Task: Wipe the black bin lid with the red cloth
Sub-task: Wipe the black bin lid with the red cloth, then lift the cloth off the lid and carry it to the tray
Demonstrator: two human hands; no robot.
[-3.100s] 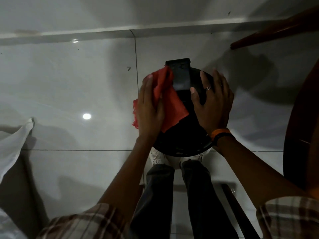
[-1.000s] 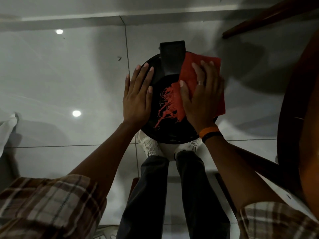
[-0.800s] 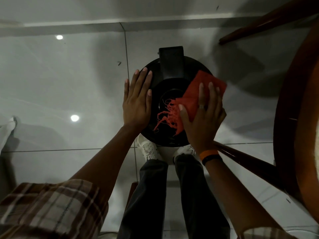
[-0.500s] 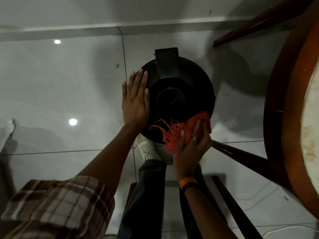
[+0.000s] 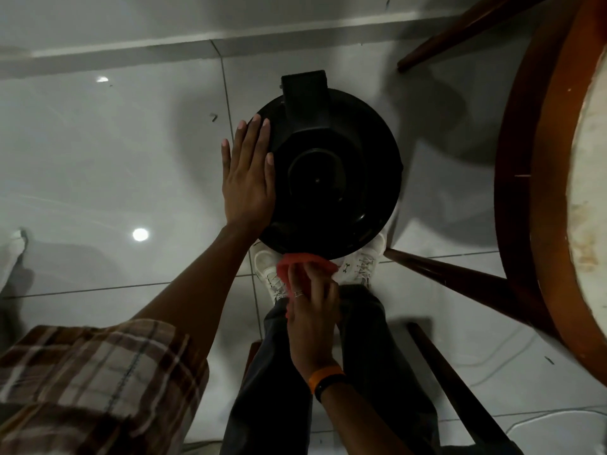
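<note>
The round black bin lid (image 5: 354,178) faces up below me, with its hinge block at the far edge. My left hand (image 5: 248,178) lies flat on the lid's left rim, fingers spread and pointing away. My right hand (image 5: 310,307) is below the lid's near edge, over my legs, closed around the bunched red cloth (image 5: 300,262). The cloth touches or sits just under the lid's near rim; most of it is hidden by my fingers.
A round wooden table (image 5: 558,178) fills the right side, with its dark legs (image 5: 460,277) slanting across the floor near my white shoes (image 5: 361,264). A white tiled floor (image 5: 131,159) surrounds the bin. White fabric (image 5: 13,254) shows at the left edge.
My right hand dragged the red cloth from the lid's upper right down across it and off the near edge, bunching it up. The left hand stayed on the left rim.
</note>
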